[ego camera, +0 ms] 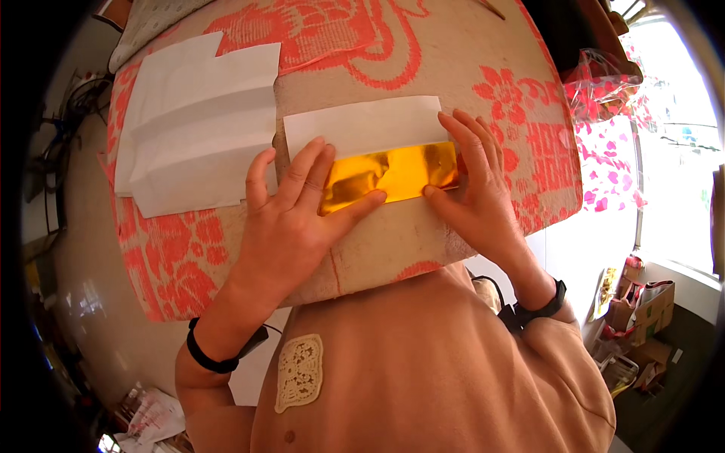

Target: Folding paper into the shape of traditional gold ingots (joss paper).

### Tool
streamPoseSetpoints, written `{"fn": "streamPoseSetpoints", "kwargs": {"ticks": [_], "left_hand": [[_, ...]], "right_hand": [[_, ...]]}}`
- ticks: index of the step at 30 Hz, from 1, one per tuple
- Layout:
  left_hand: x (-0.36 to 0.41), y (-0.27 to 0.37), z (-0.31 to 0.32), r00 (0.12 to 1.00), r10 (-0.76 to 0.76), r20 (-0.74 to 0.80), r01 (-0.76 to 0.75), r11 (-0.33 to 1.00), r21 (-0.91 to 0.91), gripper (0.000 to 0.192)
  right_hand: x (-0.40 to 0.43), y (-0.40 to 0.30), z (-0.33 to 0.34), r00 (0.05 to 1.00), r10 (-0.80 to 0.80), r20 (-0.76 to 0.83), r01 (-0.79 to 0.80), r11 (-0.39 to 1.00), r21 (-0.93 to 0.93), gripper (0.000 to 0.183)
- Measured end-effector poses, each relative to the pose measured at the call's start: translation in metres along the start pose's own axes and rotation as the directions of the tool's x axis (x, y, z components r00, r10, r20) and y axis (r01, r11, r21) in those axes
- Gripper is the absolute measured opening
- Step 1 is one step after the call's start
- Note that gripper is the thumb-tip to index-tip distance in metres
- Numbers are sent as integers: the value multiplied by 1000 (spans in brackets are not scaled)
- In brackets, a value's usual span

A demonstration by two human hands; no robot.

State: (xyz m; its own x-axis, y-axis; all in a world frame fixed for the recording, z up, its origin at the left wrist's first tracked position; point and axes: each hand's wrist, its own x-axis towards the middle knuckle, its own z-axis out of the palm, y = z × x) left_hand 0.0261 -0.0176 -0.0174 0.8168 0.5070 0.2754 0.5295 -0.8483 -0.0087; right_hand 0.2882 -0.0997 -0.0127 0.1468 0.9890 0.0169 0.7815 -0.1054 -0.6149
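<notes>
A shiny gold foil strip (396, 170) lies along the lower part of a white sheet of paper (362, 122) on the table. My left hand (289, 215) rests with spread fingers at its left end, the thumb on its lower edge and the fingertips on the white paper. At the right end, my right hand (481, 181) has its thumb on the lower edge and its fingers over the right side of the sheet. Whether the strip is part of the sheet or a separate piece, I cannot tell. Creased white sheets (204, 130) overlap left of my left hand.
A red and beige patterned cloth (453, 73) covers the table. A grey padded fabric (153, 34) lies at the far left corner, and a thin stick-like item (491, 8) at the far edge. Clear plastic with red hearts (603, 90) hangs at right; cardboard boxes (651, 311) stand below.
</notes>
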Motion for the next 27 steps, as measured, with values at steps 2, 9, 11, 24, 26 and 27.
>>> {"fn": "streamPoseSetpoints", "kwargs": {"ticks": [2, 9, 11, 24, 26, 27], "left_hand": [[1, 0, 0, 1000, -3, 11, 3, 1000, 0, 52], [3, 2, -3, 999, 10, 47, -12, 999, 32, 54], [2, 2, -3, 998, 6, 58, -9, 999, 47, 55], [22, 18, 1, 999, -5, 52, 4, 1000, 29, 53], [20, 20, 0, 999, -24, 23, 23, 998, 61, 49], [18, 20, -2, 999, -23, 27, 21, 998, 60, 49]], "right_hand": [[-2, 5, -4, 1000, -5, -6, 5, 1000, 15, 83], [-6, 21, -17, 999, -5, -50, 6, 999, 36, 73], [-8, 22, -19, 997, 3, -71, 3, 997, 82, 70], [-20, 16, -9, 884, -459, 89, 468, 866, -174, 41], [-19, 18, -9, 858, -506, 84, 511, 829, -227, 44], [-18, 18, -9, 860, -504, 84, 509, 831, -225, 44]]}}
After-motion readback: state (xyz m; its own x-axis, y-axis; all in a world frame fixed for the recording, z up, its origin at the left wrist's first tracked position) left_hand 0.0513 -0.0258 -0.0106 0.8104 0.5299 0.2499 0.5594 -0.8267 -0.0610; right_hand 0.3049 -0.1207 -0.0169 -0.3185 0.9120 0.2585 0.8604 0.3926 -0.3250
